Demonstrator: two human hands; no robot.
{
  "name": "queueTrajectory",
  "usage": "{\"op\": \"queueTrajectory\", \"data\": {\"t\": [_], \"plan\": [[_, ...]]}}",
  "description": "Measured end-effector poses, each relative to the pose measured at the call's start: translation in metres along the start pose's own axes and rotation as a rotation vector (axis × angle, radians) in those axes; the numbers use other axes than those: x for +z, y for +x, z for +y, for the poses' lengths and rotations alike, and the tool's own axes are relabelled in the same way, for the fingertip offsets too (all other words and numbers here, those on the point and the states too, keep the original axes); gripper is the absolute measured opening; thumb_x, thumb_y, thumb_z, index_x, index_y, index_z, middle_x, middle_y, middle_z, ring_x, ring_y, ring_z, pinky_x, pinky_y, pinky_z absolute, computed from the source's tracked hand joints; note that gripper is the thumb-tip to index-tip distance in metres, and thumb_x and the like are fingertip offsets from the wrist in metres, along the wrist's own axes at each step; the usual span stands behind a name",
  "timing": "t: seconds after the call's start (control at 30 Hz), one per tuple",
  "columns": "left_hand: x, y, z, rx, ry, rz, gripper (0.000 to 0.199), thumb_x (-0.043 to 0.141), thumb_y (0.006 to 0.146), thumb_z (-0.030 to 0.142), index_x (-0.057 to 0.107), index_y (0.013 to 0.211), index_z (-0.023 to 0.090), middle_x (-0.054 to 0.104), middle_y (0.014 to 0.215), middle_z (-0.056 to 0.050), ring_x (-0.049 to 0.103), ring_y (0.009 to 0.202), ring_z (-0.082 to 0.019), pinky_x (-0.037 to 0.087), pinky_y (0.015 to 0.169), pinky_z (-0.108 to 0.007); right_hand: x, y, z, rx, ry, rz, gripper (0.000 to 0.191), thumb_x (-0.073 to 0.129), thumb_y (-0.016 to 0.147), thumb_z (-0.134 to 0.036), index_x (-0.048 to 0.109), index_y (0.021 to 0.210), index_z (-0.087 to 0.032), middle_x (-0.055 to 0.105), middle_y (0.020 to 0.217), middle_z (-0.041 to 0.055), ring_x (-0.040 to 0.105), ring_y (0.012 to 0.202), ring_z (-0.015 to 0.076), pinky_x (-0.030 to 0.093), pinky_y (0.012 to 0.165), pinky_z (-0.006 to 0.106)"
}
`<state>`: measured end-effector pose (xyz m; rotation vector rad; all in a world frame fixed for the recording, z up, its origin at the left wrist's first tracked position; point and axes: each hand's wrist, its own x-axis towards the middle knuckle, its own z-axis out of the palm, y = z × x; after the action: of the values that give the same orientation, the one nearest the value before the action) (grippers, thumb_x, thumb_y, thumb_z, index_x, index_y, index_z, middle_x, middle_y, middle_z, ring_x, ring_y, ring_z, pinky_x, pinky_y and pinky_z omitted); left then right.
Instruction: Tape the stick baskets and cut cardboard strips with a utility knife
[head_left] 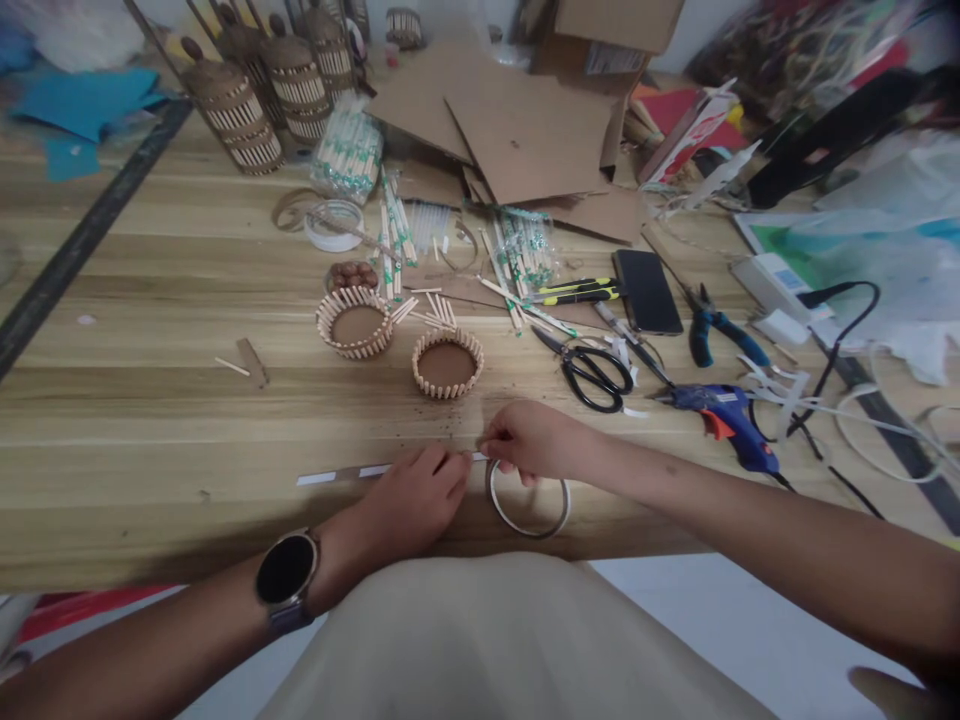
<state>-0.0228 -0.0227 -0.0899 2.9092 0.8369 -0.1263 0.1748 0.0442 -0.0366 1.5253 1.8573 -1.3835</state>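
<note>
Right hand (521,440) pinching now, thumb and forefinger closed on the far end of the narrow strip (373,470), which lies low on the wooden table (150,430), right at the person's front edge. And the left hand (420,495) is palm down beside it, fingers bent close together over the strip; whether they grip it or merely press, the view cannot say. Look at the strip itself: white patches along it, one at the left end, a longer one running under the left fingers, with a bare brown stretch between. So the covering looks partial, by the eye's reckoning, and the part beneath the hand stays out of sight. A pale-rimmed ring (566,500) sits just below the right hand; whether the strip joins it is hidden by the fingers. Up the table, two low cups stand side by side, the left cup (360,350) and the right cup (448,390), both fenced all round with short sticks, that round apparently complete, and the strip lies apart from both. Loose sticks (442,312) lie behind them, unattached. Over to the right, scissors (611,380) and a glue gun (724,405) rest on the wood, no hand on either.
</note>
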Motion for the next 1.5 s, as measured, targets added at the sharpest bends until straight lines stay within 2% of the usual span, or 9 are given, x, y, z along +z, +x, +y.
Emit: {"op": "queueTrajectory", "data": {"t": [0.2,0.37,0.63,0.8,1.0,1.13,1.27,1.4,1.5], "plan": [[0.013,-0.002,0.003,-0.045,-0.100,0.045,0.040,0.039,0.102,0.012,0.050,0.140,0.011,0.067,0.112,-0.014,0.061,0.104,-0.026,0.050,0.084,-0.036,-0.001,-0.006,0.005,0.006,0.023,0.038,0.032,0.051,0.093,-0.021,0.064,0.064,-0.016,0.059,0.055,-0.0028,0.052,0.040,0.0080,0.037,0.046,0.021],[0.015,-0.003,0.004,-0.072,-0.135,0.088,0.042,0.039,0.102,0.012,0.047,0.143,0.011,0.067,0.110,-0.014,0.062,0.102,-0.025,0.051,0.083,-0.036,0.000,-0.007,0.003,0.019,0.019,0.052,0.025,0.053,0.090,-0.020,0.071,0.073,-0.016,0.067,0.064,-0.0012,0.052,0.040,0.0075,0.038,0.046,0.021],[0.007,0.001,0.005,-0.051,-0.039,0.031,0.040,0.037,0.101,0.007,0.055,0.136,0.006,0.068,0.103,-0.014,0.063,0.099,-0.025,0.053,0.080,-0.035,-0.002,-0.008,-0.004,0.065,-0.041,0.058,0.025,0.056,0.088,-0.021,0.074,0.072,-0.016,0.067,0.061,-0.0002,0.051,0.039,0.0082,0.036,0.045,0.022],[-0.001,0.004,0.005,0.007,0.073,-0.008,0.039,0.037,0.099,0.006,0.059,0.132,0.003,0.068,0.099,-0.015,0.061,0.097,-0.025,0.051,0.074,-0.033,-0.007,-0.010,-0.003,0.089,-0.095,0.077,0.026,0.057,0.088,-0.023,0.075,0.071,-0.016,0.065,0.058,0.0008,0.051,0.041,0.0095,0.035,0.047,0.023],[-0.003,0.004,0.004,0.035,0.142,0.072,0.033,0.044,0.098,0.007,0.061,0.126,0.005,0.068,0.095,-0.014,0.062,0.091,-0.024,0.050,0.069,-0.032,-0.006,-0.005,0.008,0.015,-0.144,0.120,0.027,0.060,0.085,-0.022,0.073,0.062,-0.018,0.061,0.054,-0.0005,0.049,0.052,0.0108,0.031,0.052,0.024],[-0.003,0.005,0.006,0.009,0.111,0.063,0.041,0.041,0.100,0.007,0.052,0.139,0.007,0.068,0.091,-0.012,0.063,0.089,-0.025,0.049,0.066,-0.032,-0.005,-0.002,0.010,-0.018,-0.127,0.105,0.029,0.059,0.086,-0.021,0.070,0.059,-0.018,0.056,0.050,-0.0028,0.044,0.048,0.0099,0.029,0.052,0.025],[-0.008,0.009,0.004,-0.009,0.038,-0.009,0.039,0.042,0.101,0.009,0.054,0.138,0.010,0.069,0.097,-0.012,0.064,0.093,-0.026,0.050,0.068,-0.034,-0.005,-0.002,0.012,-0.030,-0.110,0.108,0.031,0.059,0.087,-0.022,0.068,0.057,-0.018,0.050,0.047,-0.0035,0.043,0.049,0.0106,0.028,0.053,0.026],[-0.021,0.009,-0.006,-0.087,-0.055,-0.002,0.029,0.049,0.101,0.013,0.062,0.127,0.016,0.067,0.100,-0.010,0.062,0.093,-0.026,0.051,0.072,-0.036,-0.002,-0.003,0.016,-0.054,-0.089,0.111,0.030,0.058,0.087,-0.023,0.070,0.060,-0.017,0.054,0.049,-0.0035,0.043,0.049,0.0103,0.028,0.053,0.026],[-0.032,0.010,-0.011,-0.164,-0.135,0.079,0.023,0.049,0.100,0.012,0.068,0.112,0.015,0.066,0.098,-0.010,0.060,0.092,-0.026,0.052,0.079,-0.040,0.000,-0.007,0.015,-0.068,-0.076,0.120,0.026,0.058,0.087,-0.022,0.073,0.067,-0.017,0.060,0.055,-0.0032,0.046,0.050,0.0099,0.029,0.052,0.025]]}}
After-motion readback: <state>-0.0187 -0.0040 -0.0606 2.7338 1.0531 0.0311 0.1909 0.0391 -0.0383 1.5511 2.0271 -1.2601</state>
